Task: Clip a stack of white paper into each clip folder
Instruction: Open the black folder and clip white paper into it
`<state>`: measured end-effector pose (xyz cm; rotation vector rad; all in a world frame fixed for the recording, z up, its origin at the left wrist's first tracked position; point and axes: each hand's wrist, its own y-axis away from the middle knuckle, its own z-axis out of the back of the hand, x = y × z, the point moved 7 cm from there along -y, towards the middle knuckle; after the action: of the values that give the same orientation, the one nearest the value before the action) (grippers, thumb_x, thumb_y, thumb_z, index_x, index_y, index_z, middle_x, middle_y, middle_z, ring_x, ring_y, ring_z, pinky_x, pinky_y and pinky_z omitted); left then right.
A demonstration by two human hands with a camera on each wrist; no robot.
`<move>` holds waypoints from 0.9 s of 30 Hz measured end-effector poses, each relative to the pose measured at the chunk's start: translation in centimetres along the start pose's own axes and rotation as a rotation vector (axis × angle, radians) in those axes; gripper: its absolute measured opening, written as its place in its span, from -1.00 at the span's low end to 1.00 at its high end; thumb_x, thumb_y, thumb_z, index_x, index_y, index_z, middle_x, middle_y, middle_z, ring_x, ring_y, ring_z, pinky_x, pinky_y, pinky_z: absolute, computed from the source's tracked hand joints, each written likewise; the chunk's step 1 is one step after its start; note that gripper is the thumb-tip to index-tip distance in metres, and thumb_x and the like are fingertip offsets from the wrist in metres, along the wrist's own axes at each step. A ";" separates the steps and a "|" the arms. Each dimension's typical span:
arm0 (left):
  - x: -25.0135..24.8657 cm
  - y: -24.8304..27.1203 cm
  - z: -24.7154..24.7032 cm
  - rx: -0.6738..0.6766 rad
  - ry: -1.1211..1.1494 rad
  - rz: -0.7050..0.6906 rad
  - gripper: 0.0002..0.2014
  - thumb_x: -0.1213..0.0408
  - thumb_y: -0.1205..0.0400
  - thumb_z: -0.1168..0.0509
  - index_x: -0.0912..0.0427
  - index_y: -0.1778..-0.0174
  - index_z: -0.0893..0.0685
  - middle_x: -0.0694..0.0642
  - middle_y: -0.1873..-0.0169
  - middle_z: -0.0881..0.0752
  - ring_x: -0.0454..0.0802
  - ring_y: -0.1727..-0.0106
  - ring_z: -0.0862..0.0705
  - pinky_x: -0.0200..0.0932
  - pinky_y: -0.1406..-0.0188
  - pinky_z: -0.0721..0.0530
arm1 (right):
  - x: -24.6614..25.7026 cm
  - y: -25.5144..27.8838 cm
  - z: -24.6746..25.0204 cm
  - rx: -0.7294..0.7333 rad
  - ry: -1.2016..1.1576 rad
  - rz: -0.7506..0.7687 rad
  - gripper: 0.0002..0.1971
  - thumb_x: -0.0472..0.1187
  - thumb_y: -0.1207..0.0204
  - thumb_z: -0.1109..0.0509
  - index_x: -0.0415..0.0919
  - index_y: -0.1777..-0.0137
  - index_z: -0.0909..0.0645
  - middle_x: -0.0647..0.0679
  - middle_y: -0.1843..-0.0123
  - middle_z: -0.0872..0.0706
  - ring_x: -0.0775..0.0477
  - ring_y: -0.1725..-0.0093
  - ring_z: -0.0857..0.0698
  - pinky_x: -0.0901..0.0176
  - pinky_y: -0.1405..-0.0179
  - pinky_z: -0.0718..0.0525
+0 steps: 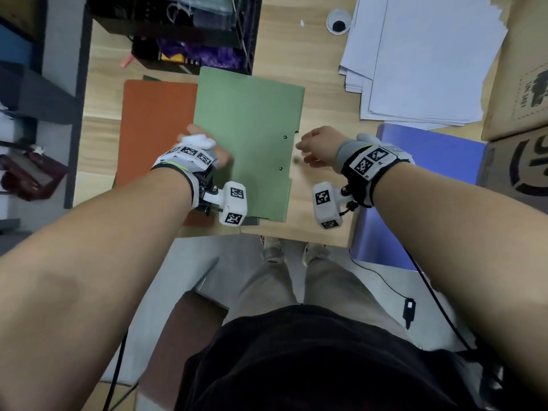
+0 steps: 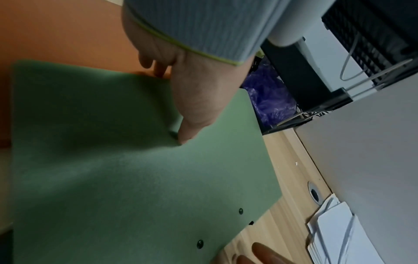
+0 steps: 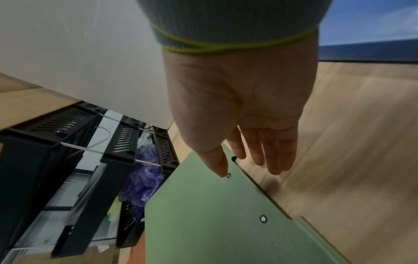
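Note:
A closed green clip folder [image 1: 249,137] lies in the middle of the wooden desk [image 1: 323,93], partly over an orange folder [image 1: 154,126]. My left hand [image 1: 207,147] grips the green folder's [image 2: 117,160] left edge, thumb [image 2: 187,125] on the cover and fingers curled under it. My right hand [image 1: 305,151] hovers at the folder's right edge by the two rivets, fingers [image 3: 273,155] straight and relaxed, holding nothing. A blue folder [image 1: 430,161] lies at the right. The loose stack of white paper [image 1: 424,60] sits at the back right.
A black wire rack [image 1: 178,28] with a purple bag [image 1: 201,54] stands at the back left, just behind the green folder. Cardboard boxes [image 1: 522,84] border the right side. A cable hole [image 1: 338,23] sits near the paper. The desk's front edge [image 1: 296,232] runs close under my wrists.

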<state>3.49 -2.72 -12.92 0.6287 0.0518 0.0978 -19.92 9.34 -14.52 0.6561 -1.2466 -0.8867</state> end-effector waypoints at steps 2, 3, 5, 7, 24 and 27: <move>0.6 -0.4 0.0 -0.005 0.001 0.008 -0.06 0.02 -0.50 -0.49 0.36 -0.66 -0.15 0.42 -0.59 -0.27 0.40 -0.58 -0.32 0.22 -0.52 -0.34 | -0.5 -0.5 -0.9 0.010 0.026 -0.028 -0.81 -0.21 -0.61 -0.40 -0.27 -0.15 -0.60 -0.28 -0.12 -0.69 -0.19 0.04 -0.70 -0.13 -0.23 -0.72; 0.7 -0.5 0.1 -0.014 0.008 0.008 -0.04 0.01 -0.51 -0.48 0.36 -0.67 -0.12 0.42 -0.61 -0.25 0.40 -0.60 -0.29 0.22 -0.54 -0.31 | -0.7 -0.7 -1.3 0.016 0.018 -0.039 -0.82 -0.20 -0.61 -0.40 -0.25 -0.13 -0.56 -0.28 -0.15 -0.69 -0.19 0.01 -0.71 -0.14 -0.25 -0.73; 0.3 -0.5 0.6 0.003 0.022 -0.001 -0.03 -0.02 -0.54 -0.45 0.35 -0.68 -0.05 0.40 -0.61 -0.25 0.37 -0.61 -0.28 0.18 -0.55 -0.31 | -0.7 -1.1 -2.1 0.015 -0.030 -0.066 -0.79 -0.20 -0.61 -0.41 -0.23 -0.15 -0.51 -0.23 -0.18 -0.66 -0.17 -0.06 -0.70 -0.10 -0.19 -0.72; -0.6 -0.1 0.9 0.065 -0.003 0.011 -0.10 -0.06 -0.65 -0.32 0.38 -0.68 0.00 0.35 -0.61 -0.27 0.29 -0.60 -0.32 0.09 -0.53 -0.34 | -0.8 -1.2 -2.1 -0.011 -0.065 -0.093 -0.68 -0.13 -0.57 -0.46 -0.23 -0.24 -0.52 -0.18 -0.21 -0.64 -0.15 -0.14 -0.68 -0.05 -0.05 -0.72; -10.9 4.5 0.8 0.356 0.255 -0.366 0.00 -0.54 -0.33 -0.26 0.24 -0.45 -0.53 0.15 -0.14 -0.72 0.16 -0.05 -0.76 0.16 -0.02 -0.80 | 1.9 7.6 7.5 0.069 -0.358 0.125 -0.81 -0.40 -0.61 -0.30 -0.23 -0.16 -0.62 -0.13 0.03 -0.82 -0.15 0.24 -0.81 0.01 0.40 -0.82; -14.9 8.4 1.6 0.584 0.558 -0.436 -0.06 -0.55 -0.36 -0.24 0.15 -0.42 -0.59 0.08 -0.10 -0.74 0.08 0.05 -0.78 0.07 0.07 -0.82 | 3.0 9.1 7.3 0.132 -0.319 0.182 -0.92 -0.31 -0.64 -0.32 -0.14 -0.05 -0.59 -0.11 -0.03 -0.78 -0.19 0.17 -0.82 -0.04 0.27 -0.85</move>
<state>-11.79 1.51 -6.36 1.1432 0.7753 -0.1751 -24.91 11.82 -3.85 0.5069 -1.6351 -0.7815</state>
